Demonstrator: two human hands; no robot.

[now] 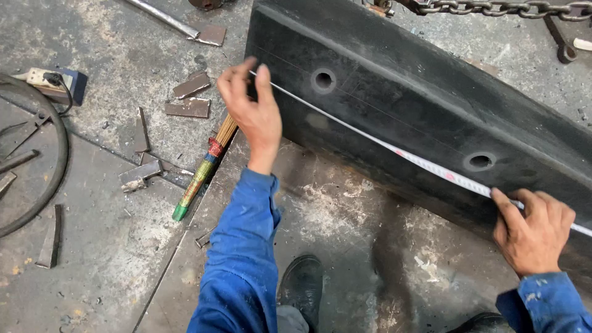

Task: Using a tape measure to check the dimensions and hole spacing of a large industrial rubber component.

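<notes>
The tape measure [394, 148] could have slipped or sagged, because it was held only at its two ends and lay stretched across the sloping face of the black block [419, 105]; a small loss of pressure at either end would have let it slide down and spoil the reading. The left hand [253, 108], at the upper middle of the frame, pressed the tape's end against the block's left edge with its fingers [264, 77] held close together. The right hand [533, 231], at the lower right, pinched the tape against the block. The tape was thin and white with red marks, running diagonally from upper middle to lower right, past two round holes [323, 79]. A broom [206, 163] lay on the floor near the left hand.
</notes>
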